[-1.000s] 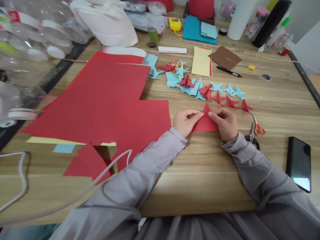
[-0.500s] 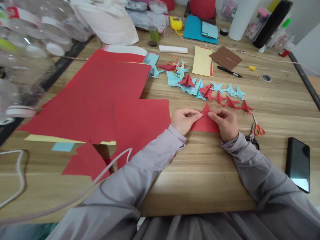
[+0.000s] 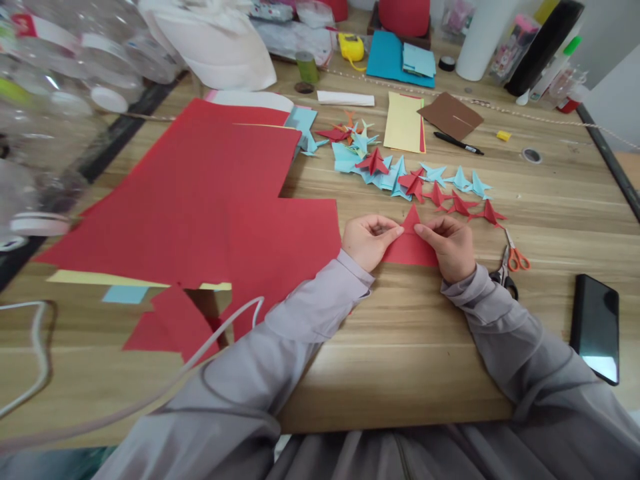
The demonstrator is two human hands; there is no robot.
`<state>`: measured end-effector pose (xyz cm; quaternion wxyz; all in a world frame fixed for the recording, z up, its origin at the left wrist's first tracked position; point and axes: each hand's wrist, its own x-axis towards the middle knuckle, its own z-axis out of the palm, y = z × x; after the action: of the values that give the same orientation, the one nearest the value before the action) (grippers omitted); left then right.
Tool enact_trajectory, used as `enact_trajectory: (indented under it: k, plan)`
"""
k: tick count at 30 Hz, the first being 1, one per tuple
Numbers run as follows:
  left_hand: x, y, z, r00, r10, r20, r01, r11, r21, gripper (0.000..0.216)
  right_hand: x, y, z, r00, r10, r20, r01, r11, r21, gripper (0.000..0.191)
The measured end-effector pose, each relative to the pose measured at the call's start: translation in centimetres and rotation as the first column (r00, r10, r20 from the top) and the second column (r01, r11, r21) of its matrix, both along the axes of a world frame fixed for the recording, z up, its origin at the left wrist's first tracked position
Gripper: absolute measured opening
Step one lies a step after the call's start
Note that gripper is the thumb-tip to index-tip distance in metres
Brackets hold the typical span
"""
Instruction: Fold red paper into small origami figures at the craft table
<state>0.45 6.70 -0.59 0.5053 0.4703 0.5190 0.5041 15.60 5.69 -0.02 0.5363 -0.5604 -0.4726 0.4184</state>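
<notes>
A small piece of red paper (image 3: 411,251), folded to a point at its far end, lies on the table between my hands. My left hand (image 3: 369,239) pinches its left side near the base of the point, thumb and forefinger closed. On the right side my right hand (image 3: 450,247) pinches it the same way. Just beyond the hands are folded red paper figures (image 3: 461,204) and folded light blue paper figures (image 3: 460,179), several of each. The paper's underside and parts of its side edges are hidden by my fingers.
Large red sheets (image 3: 200,193) spread over the left. Scissors (image 3: 510,260) lie beyond my right wrist, and a phone (image 3: 595,327) at the right. A white cable (image 3: 210,343) crosses by my left sleeve. Plastic bottles (image 3: 65,87) crowd the far left. A black pen (image 3: 457,143) lies near brown paper (image 3: 450,115).
Almost nothing differs. Both hands keep their pinch on the folded red paper in the same place; the whole view has shifted very slightly.
</notes>
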Motion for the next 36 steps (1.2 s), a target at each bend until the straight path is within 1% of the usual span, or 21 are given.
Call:
enact_trajectory:
  k: [2,7,12,16,19,23,25,33,36]
  plan:
    - [0.08,0.02,-0.08,1.0,0.007,0.014,-0.007,1.0,0.002,0.017,-0.01,0.03,-0.07,1.0,-0.001,-0.014,0.001,1.0,-0.006,0.029]
    - [0.23,0.13,-0.27,0.992,0.013,0.124,-0.011,1.0,-0.015,0.024,-0.02,0.03,-0.2,0.998,-0.001,-0.067,0.0,1.0,-0.019,0.035]
    - [0.15,0.34,-0.35,0.983,0.01,0.184,-0.007,1.0,-0.016,0.022,0.02,0.04,-0.22,0.997,-0.004,-0.082,0.004,1.0,0.004,0.035]
    - [0.12,0.49,-0.24,0.966,0.006,0.259,0.01,0.998,-0.061,0.025,0.06,0.1,-0.4,0.996,0.003,-0.084,-0.002,1.0,0.005,0.036]
    - [0.15,0.44,-0.16,0.97,0.009,0.243,0.008,0.997,-0.071,0.025,0.07,0.12,-0.5,0.997,0.001,-0.08,-0.001,1.0,0.002,0.037]
    - [0.17,0.22,-0.13,0.98,-0.062,0.19,0.072,0.996,-0.047,0.029,0.05,0.09,-0.35,0.996,0.022,-0.089,-0.023,1.0,-0.003,0.04]
    - [0.16,0.15,-0.14,0.982,-0.078,0.17,0.086,0.996,-0.037,0.033,0.04,0.07,-0.21,0.994,0.041,-0.097,-0.043,0.999,-0.011,0.04]
    - [0.23,0.19,-0.27,0.987,-0.043,0.152,0.046,0.999,-0.017,0.033,0.08,0.05,-0.09,0.986,0.065,-0.151,-0.07,0.997,-0.029,0.039]
    - [0.22,0.19,-0.27,0.986,-0.04,0.161,0.042,0.999,-0.012,0.032,-0.02,-0.04,0.03,0.99,0.085,-0.114,-0.085,0.996,-0.003,0.038]
